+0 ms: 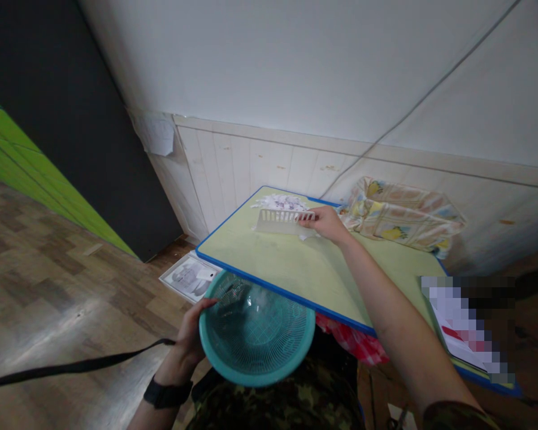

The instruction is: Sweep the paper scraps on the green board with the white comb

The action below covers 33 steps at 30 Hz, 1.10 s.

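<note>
Two items are held: right hand (328,223) pinches a slotted white piece (273,226) just in front of white scraps (281,202) on the yellow table (269,263); left hand (192,329) grips the teal colander (255,375) by its rim.

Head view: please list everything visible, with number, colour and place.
table: 1, pale yellow, centre
scraps: many, white, on table
slotted piece: 1, white, beside scraps
colander: 1, teal, table's near edge
patterned container: 1, cream and yellow, table's back right
pixelated material: uncertain, white and red, table's right
flat box: 1, white, left of colander
checked cloth: 1, red, under table
wall: 1, white, background
cable: 1, grey, along wall
paper: 1, white, on wall
tall panel: 1, dark grey, left
lower panel: 1, green, left
floor: 1, brown, left
strap: 1, black, lower left
garment: 1, camouflage, bottom
wristband: 1, black, left wrist
left hand: 1, bare, holding colander
right hand: 1, bare, holding slotted piece
</note>
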Motion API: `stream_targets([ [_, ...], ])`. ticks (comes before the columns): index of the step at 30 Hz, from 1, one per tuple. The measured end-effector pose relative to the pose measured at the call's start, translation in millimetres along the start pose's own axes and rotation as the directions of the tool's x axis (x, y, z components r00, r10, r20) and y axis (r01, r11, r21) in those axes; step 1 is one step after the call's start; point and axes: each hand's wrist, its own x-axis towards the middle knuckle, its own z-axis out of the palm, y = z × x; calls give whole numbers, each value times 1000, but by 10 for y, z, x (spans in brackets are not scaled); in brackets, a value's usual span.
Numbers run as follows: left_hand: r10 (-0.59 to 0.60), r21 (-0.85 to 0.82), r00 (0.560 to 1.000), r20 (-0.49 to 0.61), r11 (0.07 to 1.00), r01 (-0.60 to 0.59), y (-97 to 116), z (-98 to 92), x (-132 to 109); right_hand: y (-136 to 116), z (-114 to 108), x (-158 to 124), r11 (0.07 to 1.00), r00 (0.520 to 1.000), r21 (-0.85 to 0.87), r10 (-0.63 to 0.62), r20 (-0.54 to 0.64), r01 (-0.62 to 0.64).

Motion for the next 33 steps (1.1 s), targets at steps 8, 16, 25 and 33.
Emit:
stream_targets([
  [8, -7, -22, 1000, 1, 1000, 7, -10, -12, -8, -58, -51, -11, 998, 1000, -67, 16, -21, -18],
  [16, -6, -22, 1000, -5, 1000, 6, -7, -29, 7, -136, -179, -29, 1000, 996, 0, 30, 80, -30],
  [25, 5, -5, 1000, -11, 1000, -5, -7, 4, -11, -169, -325, -87, 992, 990, 113, 38, 139, -54],
  [33, 6, 10, 1000, -19, 1000, -6, 1, -23, 0, -240, -286, -808, 992, 997, -101, 78, -13, -79],
])
